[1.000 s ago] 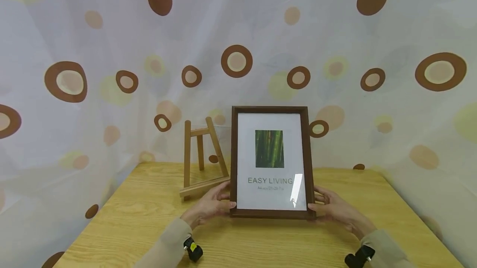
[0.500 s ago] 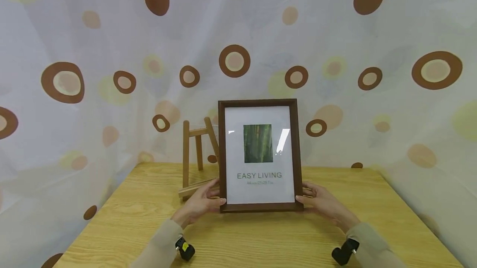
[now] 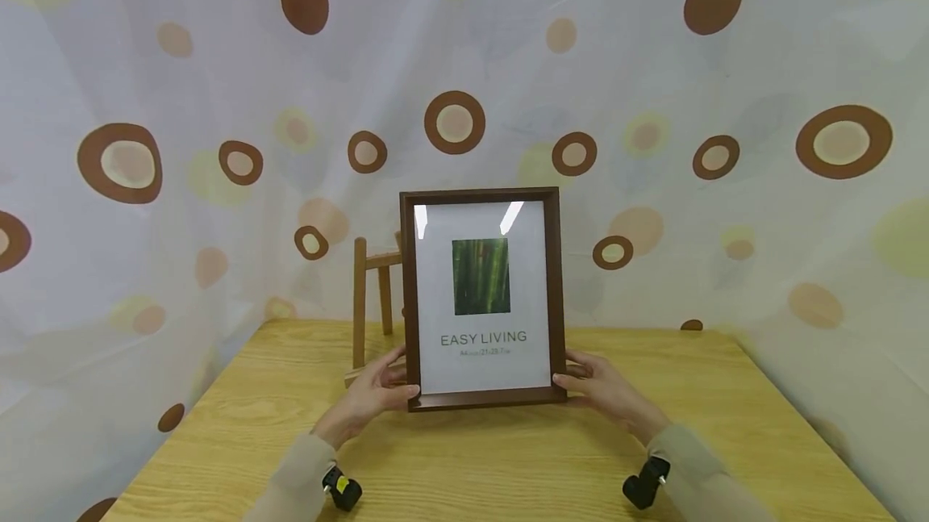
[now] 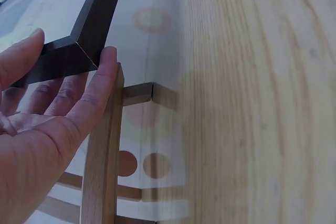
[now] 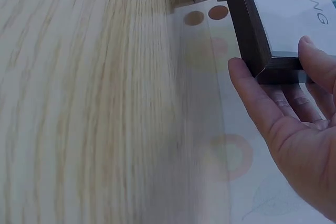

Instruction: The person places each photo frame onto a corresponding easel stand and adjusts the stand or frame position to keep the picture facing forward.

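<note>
Both grips are holding the picture frame (image 3: 483,300), which stands between them: the left hand (image 3: 368,393) has one lower corner and the right hand (image 3: 602,387) the other, each with its thumb on the front and its fingers under and behind the border. The frame's long axis runs upward from the two grips, its top leaning slightly towards the left hand's side, and its printed face with "EASY LIVING" turns towards the person, lettering right way up. Its lower edge is held off the table (image 3: 472,465). Just behind the left grip stands the wooden easel (image 3: 359,304), partly hidden by the frame; whether fingers touch it I cannot tell. Wood spreads beyond the right grip to the table's right edge, while ahead of both grips the far edge meets the spotted curtain (image 3: 508,46).
</note>
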`<action>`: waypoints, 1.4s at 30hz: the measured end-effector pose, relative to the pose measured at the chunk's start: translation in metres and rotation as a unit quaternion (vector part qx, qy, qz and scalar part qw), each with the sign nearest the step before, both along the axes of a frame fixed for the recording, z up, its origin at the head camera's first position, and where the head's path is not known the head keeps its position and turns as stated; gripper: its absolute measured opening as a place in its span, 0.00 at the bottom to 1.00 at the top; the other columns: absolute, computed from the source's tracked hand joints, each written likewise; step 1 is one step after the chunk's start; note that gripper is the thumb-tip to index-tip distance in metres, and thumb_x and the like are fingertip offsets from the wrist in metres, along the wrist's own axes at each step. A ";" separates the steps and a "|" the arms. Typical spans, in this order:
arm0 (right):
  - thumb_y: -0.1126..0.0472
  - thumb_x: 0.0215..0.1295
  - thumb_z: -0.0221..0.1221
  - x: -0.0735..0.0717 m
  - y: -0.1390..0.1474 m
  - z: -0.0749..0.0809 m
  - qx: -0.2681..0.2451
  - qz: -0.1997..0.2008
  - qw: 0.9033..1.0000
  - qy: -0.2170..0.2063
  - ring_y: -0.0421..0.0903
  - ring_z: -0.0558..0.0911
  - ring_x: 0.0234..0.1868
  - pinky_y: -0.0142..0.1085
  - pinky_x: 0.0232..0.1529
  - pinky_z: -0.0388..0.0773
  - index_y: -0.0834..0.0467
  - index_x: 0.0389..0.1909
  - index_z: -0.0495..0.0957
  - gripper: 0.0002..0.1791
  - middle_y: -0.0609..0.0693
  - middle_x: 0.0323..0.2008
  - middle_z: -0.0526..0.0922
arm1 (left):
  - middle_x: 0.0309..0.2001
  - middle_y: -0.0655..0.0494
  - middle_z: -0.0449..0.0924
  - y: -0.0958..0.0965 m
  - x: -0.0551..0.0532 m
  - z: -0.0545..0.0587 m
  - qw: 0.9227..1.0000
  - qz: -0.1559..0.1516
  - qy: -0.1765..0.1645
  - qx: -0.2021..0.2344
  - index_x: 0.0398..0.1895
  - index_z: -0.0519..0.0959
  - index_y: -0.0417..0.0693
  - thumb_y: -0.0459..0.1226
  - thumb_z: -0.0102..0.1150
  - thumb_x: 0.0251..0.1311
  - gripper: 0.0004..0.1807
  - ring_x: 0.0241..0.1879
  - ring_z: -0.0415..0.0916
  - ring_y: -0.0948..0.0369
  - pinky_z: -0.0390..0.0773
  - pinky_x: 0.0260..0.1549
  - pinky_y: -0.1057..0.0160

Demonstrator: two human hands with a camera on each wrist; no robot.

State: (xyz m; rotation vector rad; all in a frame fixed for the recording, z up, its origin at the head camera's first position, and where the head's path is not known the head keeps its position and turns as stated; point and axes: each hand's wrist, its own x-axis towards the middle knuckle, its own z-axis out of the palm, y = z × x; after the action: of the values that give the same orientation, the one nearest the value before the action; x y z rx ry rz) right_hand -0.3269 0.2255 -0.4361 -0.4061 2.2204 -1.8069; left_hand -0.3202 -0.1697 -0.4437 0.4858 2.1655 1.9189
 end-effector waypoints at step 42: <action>0.57 0.71 0.58 -0.044 -0.080 0.001 -0.006 -0.011 1.000 0.013 0.63 0.67 0.69 0.48 0.59 0.78 0.67 0.74 0.54 0.38 0.67 0.74 0.56 | 0.70 0.25 0.56 -0.069 0.003 0.007 0.997 0.070 0.024 -0.018 0.77 0.44 0.35 0.33 0.61 0.64 0.46 0.67 0.61 0.36 0.82 0.52 0.53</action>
State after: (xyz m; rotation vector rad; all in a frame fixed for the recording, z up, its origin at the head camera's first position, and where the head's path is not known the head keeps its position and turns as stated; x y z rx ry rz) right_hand -0.3707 0.1458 -0.4354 -0.4110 2.2406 -1.8362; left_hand -0.3173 -0.2388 -0.4369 0.3850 2.3173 1.9534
